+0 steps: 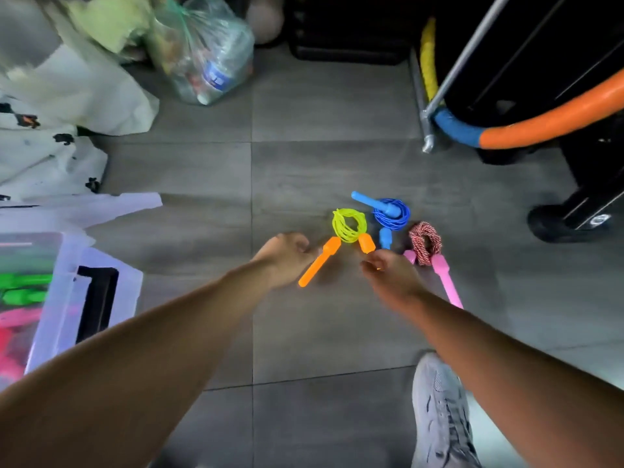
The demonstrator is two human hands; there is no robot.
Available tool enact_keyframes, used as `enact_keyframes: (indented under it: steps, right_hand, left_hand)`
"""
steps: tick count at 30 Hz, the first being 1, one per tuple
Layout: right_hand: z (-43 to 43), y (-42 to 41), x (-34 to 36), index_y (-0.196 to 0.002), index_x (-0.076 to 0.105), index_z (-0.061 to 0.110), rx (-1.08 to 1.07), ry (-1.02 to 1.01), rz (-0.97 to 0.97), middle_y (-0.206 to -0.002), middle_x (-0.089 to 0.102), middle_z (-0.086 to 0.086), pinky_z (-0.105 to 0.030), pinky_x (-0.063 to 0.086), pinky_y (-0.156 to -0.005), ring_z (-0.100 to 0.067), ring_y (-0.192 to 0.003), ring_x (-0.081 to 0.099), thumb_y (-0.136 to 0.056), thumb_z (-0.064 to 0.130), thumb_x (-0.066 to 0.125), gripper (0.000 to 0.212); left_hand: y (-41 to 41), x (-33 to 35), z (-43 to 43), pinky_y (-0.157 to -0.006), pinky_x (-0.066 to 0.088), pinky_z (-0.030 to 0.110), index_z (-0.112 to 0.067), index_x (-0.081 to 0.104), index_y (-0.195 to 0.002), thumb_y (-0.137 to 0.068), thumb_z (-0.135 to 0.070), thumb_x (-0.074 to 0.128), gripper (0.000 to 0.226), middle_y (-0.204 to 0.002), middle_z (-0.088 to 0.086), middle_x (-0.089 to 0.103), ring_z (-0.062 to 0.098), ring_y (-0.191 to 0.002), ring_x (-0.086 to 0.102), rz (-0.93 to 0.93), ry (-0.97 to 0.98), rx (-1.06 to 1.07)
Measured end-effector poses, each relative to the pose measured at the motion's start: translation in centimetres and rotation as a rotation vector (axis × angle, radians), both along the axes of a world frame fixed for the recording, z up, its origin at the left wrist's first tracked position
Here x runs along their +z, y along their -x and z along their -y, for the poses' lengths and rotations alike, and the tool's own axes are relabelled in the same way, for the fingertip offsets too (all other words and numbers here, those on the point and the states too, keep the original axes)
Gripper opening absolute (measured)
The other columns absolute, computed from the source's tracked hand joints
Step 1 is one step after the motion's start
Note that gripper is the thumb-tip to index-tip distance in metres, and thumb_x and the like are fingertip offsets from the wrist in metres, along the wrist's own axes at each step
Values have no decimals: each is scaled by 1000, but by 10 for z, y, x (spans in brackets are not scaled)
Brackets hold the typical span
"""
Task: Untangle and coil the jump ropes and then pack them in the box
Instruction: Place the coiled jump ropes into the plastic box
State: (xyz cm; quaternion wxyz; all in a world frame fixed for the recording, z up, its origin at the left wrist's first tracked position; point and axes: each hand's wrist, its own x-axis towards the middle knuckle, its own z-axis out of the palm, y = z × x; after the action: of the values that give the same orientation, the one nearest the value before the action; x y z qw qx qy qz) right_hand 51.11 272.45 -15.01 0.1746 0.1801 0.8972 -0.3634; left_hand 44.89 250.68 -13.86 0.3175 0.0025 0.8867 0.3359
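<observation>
Three coiled jump ropes lie together on the grey floor tiles. The yellow-green rope [349,224] has two orange handles. My left hand [287,258] sits with loosely curled fingers against the long orange handle [315,265], which lies on the floor. My right hand [391,276] pinches the near end of the other orange handle [366,243]. The blue rope [393,214] with blue handles is just behind. To the right is the red-and-white rope [425,239] with pink handles. The translucent box [50,298] stands at the left, with green and pink ropes inside.
The box lid [111,204] lies behind the box. White bags [67,96] and a plastic bag of bottles [209,55] fill the back left. A black frame with an orange and blue padded tube [540,123] stands at the back right. My grey shoe [442,417] is at the bottom right.
</observation>
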Motion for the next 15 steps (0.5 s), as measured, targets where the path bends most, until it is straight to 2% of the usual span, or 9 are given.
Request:
enact_keyframes:
  steps: [2, 4, 5, 9, 12, 15]
  right_hand:
    - [-6, 21, -20, -106, 68, 16, -39, 0, -4, -107, 74, 1, -35, 54, -83, -18, -91, 67, -92, 40, 56, 30]
    - [-11, 46, -40, -111, 69, 16, -80, -11, -43, -111, 73, 0, -35, 51, -91, -20, -104, 67, -91, 43, 58, 35]
    - [-14, 59, -50, -110, 69, 14, -93, -30, -69, -110, 74, -3, -33, 50, -90, -23, -104, 67, -92, 40, 59, 34]
    - [-22, 102, -86, -101, 64, 7, -93, -107, -62, -100, 70, -16, -36, 47, -81, -36, -97, 64, -95, 36, 59, 30]
    - [-23, 118, -104, -112, 60, 3, -127, -152, 7, -110, 66, -20, -39, 47, -88, -39, -107, 62, -96, 41, 56, 41]
    - [-21, 125, -117, -116, 60, 2, -215, -122, 83, -113, 66, -20, -39, 48, -85, -39, -108, 62, -95, 46, 57, 49]
  left_hand:
    - [15, -23, -19, -70, 51, 35, -10, 62, -89, -94, -54, 56, 44, -91, 9, 68, 31, -90, 64, -1, 8, 41]
    - [30, -46, -37, -58, 42, 34, -16, 51, -78, -94, -52, 57, 40, -75, 2, 58, 30, -76, 57, -1, 5, 75]
    - [39, -57, -46, -55, 39, 33, -19, 47, -78, -93, -50, 58, 36, -73, 0, 54, 29, -73, 55, -9, -4, 91]
    - [71, -97, -78, -56, 34, 31, -19, 53, -88, -91, -49, 59, 31, -79, 3, 54, 31, -85, 60, -80, -31, 96]
    - [88, -115, -98, -49, 27, 31, -17, 48, -81, -92, -48, 58, 34, -72, 5, 51, 31, -78, 55, -82, -19, 98]
    - [96, -122, -107, -47, 31, 30, -16, 56, -79, -94, -45, 61, 33, -71, 0, 54, 23, -68, 54, -26, -44, 126]
